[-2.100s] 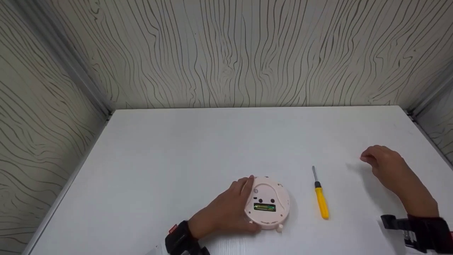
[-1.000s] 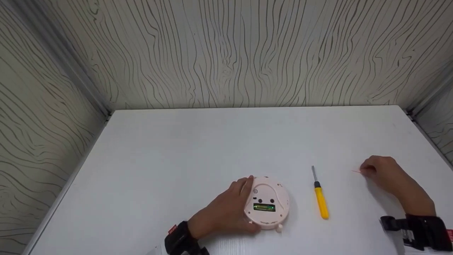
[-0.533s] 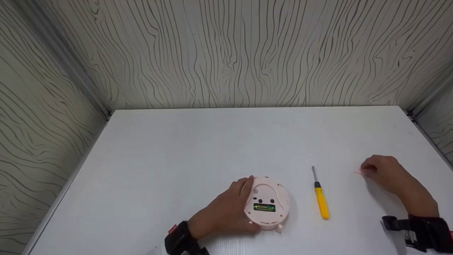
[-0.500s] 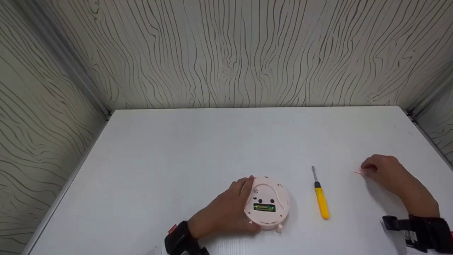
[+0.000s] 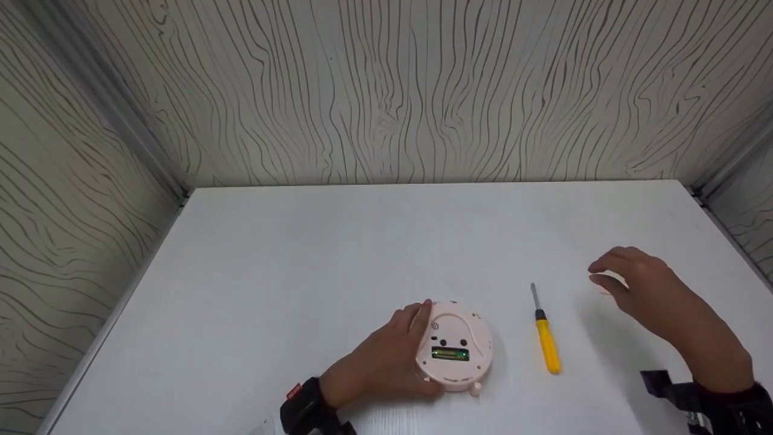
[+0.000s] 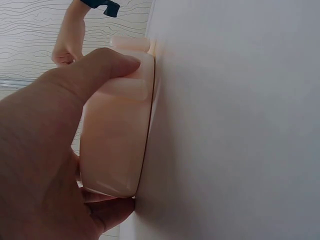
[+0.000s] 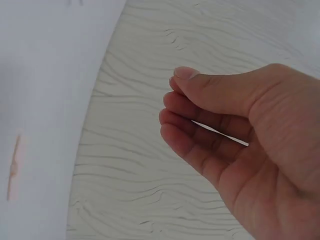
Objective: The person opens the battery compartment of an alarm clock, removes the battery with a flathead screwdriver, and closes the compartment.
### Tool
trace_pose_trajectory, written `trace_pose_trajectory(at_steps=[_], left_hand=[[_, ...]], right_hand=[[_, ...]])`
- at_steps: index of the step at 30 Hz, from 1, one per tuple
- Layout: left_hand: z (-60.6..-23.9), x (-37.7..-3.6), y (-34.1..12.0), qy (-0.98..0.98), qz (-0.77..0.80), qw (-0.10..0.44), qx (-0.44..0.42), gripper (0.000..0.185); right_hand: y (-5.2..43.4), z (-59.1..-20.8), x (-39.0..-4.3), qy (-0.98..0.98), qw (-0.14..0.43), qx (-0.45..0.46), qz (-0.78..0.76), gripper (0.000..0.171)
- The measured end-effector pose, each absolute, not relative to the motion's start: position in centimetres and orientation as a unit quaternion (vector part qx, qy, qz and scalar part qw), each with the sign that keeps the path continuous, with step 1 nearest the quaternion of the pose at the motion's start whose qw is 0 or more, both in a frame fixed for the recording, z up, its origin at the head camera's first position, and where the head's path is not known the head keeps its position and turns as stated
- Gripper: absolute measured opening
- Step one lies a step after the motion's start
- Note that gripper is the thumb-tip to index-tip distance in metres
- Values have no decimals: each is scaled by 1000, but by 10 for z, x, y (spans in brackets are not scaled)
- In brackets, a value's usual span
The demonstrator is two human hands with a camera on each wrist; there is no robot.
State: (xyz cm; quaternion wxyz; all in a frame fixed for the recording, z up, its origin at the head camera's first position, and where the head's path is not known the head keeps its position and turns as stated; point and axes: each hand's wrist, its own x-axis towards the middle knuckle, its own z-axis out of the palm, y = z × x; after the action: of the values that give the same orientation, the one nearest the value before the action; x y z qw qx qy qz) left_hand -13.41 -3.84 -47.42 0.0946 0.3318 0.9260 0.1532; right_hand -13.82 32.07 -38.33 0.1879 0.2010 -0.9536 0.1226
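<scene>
while the left hand (image 5: 386,362) grips the pink round device (image 5: 454,349) at lower centre, battery bay uncovered, cover (image 7: 14,166) lies on the table (image 5: 338,254). right hand (image 5: 640,284) hovers empty, loosely curled. yellow screwdriver (image 5: 546,341) untouched; judging: battery removal left.

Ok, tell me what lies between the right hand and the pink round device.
Only the yellow screwdriver: it lies on the table between the right hand and the pink round device, touching neither. The left hand grips the device's other side.
</scene>
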Motion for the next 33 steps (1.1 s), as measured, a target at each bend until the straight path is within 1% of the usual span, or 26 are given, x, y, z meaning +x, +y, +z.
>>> trace_pose_trajectory(at_steps=[3,8,15,33], left_hand=[[-474,-134,-39,925,154,99,332,117],[-474,-134,-40,925,158,101,332,119],[-475,-135,-39,922,156,85,345,119],[-477,-134,-40,921,161,82,346,116]], right_hand=[[298,-374,-130,-941,219,232,111,28],[269,-365,-117,-932,224,269,97,32],[262,-363,-112,-919,243,294,103,34],[258,-365,-109,-932,205,287,85,33]])
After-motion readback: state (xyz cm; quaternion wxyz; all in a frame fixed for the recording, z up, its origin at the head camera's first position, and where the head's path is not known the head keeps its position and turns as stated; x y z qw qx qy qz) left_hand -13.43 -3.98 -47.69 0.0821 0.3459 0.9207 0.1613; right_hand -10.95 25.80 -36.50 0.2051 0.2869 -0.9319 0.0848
